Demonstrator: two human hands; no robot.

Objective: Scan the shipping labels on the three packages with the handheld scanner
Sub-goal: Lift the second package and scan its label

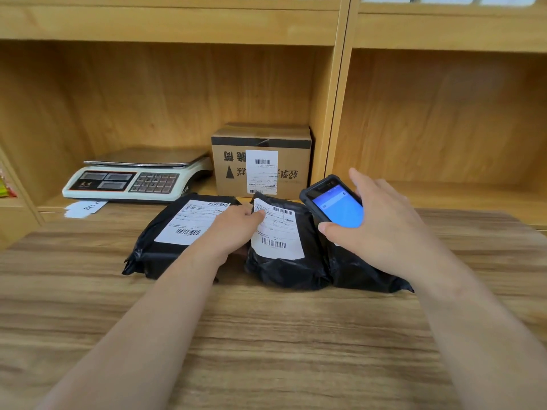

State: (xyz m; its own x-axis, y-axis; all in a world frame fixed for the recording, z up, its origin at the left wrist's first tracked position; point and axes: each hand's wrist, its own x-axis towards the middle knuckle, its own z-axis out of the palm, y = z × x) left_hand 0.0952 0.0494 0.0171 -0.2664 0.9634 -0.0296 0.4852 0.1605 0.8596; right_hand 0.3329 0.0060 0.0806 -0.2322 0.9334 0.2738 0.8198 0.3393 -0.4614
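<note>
Two black mailers (177, 241) (281, 255) side by side on table (266, 335), box (262, 161) behind; left hand (236, 229) fingers curled, pinning middle label (276, 229) flat; right hand (381, 229) gripping scanner (334, 202); best aimed squarely at lower barcode, label kept taut
</note>
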